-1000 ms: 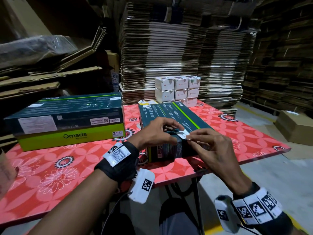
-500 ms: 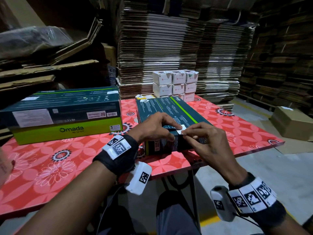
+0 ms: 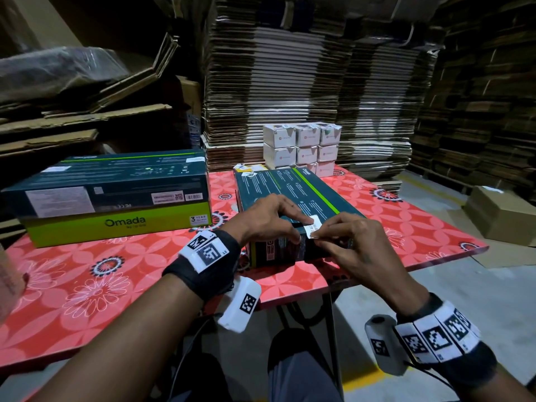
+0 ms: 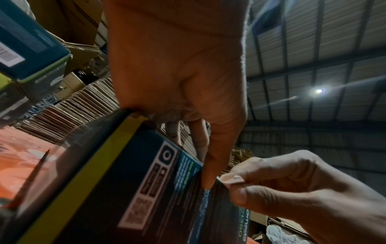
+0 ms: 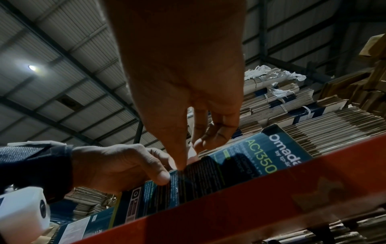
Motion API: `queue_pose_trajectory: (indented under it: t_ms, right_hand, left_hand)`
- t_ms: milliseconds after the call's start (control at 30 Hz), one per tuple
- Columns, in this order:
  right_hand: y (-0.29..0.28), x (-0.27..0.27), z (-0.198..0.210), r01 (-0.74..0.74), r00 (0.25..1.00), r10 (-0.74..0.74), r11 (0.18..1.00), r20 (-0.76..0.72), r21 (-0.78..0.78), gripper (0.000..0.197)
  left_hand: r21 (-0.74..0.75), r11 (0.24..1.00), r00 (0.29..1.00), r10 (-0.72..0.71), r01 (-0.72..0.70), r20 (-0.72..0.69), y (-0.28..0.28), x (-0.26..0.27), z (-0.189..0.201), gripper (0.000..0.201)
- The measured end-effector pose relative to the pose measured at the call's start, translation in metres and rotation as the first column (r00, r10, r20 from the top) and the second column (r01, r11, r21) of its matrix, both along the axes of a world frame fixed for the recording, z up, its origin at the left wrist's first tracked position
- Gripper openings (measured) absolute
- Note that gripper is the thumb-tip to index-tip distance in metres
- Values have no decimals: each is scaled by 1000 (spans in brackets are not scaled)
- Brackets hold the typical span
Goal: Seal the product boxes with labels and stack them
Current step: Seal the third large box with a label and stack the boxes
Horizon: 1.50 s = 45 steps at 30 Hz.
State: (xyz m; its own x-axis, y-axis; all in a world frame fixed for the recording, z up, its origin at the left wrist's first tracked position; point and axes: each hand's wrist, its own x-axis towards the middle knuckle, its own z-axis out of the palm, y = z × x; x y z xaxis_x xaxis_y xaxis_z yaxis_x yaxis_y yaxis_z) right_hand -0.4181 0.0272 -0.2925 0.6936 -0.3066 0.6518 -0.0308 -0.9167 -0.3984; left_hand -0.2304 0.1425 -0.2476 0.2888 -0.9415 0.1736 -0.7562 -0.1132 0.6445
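Observation:
A dark teal Omada product box (image 3: pixel 290 192) lies lengthwise on the red flowered table (image 3: pixel 87 271), its near end at the front edge. A small white label (image 3: pixel 313 223) sits on the box's near top edge. My left hand (image 3: pixel 301 230) grips that edge, forefinger pressing the label's upper part onto the top and thumb on the end face. My right hand (image 3: pixel 314 236) pinches the label's lower end between thumb and forefinger, just in front of the end face. The wrist views show the same box (image 4: pixel 125 181) (image 5: pixel 229 165) and both thumbs meeting at the edge.
Another teal and green Omada box (image 3: pixel 116 198) stands at the table's left. Several small white boxes (image 3: pixel 301 149) are stacked at the back, with a sheet of labels (image 3: pixel 249 169) in front. Flat cardboard stacks (image 3: pixel 290 82) rise behind. A brown carton (image 3: pixel 499 216) sits on the floor to the right.
The label, held just above the box between both hands, now has its upper part pressed down on the box top. Its lower end has come down over the front edge.

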Motion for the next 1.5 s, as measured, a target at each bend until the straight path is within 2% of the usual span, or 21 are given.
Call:
queue_pose_trajectory:
  t_ms: [133,267,433,533,600,667,800,1000,1167,1333,1500]
  right_hand:
    - [-5,6,-2,9,999,-6,998,-38,68,18]
    - [-7,4,4,42,978,-53,997,-203,-58,18]
    - [-7,-3,19,1,921,-37,996,-388,-94,24]
    - [-11,-3,44,3,919,-8,1000,-394,-14,16]
    - [-15,2,63,22,929,-44,998,-367,-63,9]
    - [-17,11,75,-17,907,-30,994,-419,-106,6]
    - [-21,29,79,-97,833,38,992,-552,-77,6]
    - [-24,39,80,-108,820,88,994,-566,-3,15]
    - [-32,37,74,-112,834,108,993,-541,24,12]
    - [-43,29,70,-105,828,151,988,-540,114,20]
    - [-45,31,73,-165,792,224,974,-568,154,13]
  left_hand:
    - [29,1000,1000,0,0,26,-1,-1,-1,47]
    - [83,997,997,-11,5,73,0,-5,2,50]
    - [141,990,996,-21,8,91,3,-8,7,55]
    - [152,988,999,-18,11,43,3,-9,10,55]
    - [152,988,999,0,-6,35,2,-10,11,55]
    - [162,987,998,12,-20,54,1,-10,11,58]
    - [173,984,997,23,-36,77,-2,-7,9,59]
    - [164,985,996,38,-51,83,-2,-6,7,61]
    - [167,985,993,31,-51,118,-3,-5,5,65]
    - [167,986,997,17,-30,81,-1,-2,6,61]
    - [146,989,999,32,-35,28,0,-3,7,59]
